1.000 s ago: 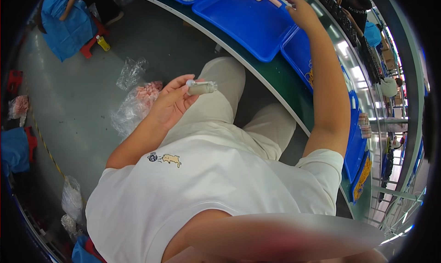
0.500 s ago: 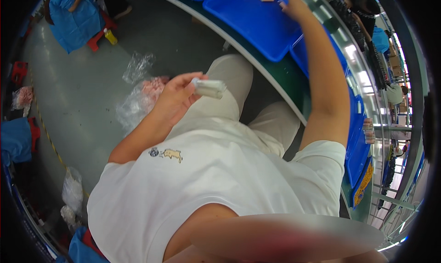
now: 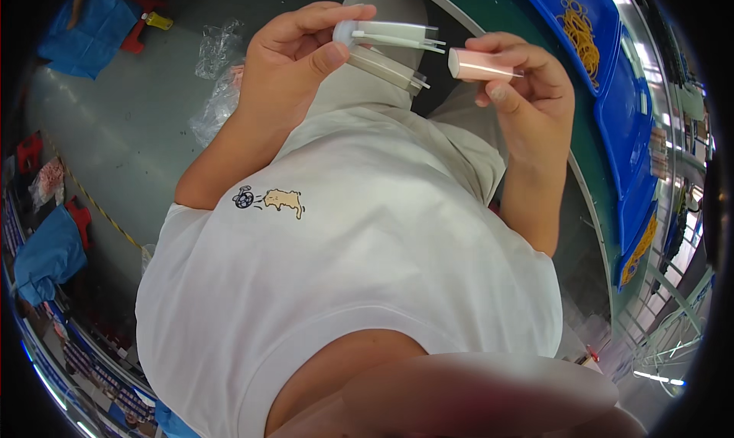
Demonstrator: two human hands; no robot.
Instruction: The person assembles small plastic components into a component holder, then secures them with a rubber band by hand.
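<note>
Several clear plastic tubes (image 3: 394,34) with thin white sticks in them are gripped at their capped ends by the thumb and fingers of my left hand (image 3: 287,52). They lie side by side, open-looking ends pointing right. My right hand (image 3: 539,90) pinches a pale pink cylindrical cap (image 3: 480,66), its rounded end facing the tubes. A narrow gap separates the cap from the tube ends. My right fingers hide the far end of the cap. Both hands are raised above my lap, in front of my white shirt.
Right of me, a green work surface (image 3: 474,21) carries blue trays (image 3: 623,121). One holds yellow rubber bands (image 3: 579,39). On the floor at left lie clear plastic bags (image 3: 218,105), a yellow bottle (image 3: 157,21) and a blue cloth (image 3: 50,247) over a red stool.
My right hand has come back from the blue tray of pink caps with one cap and is now beside my left hand. My left hand has risen in view with the tubes still held.
</note>
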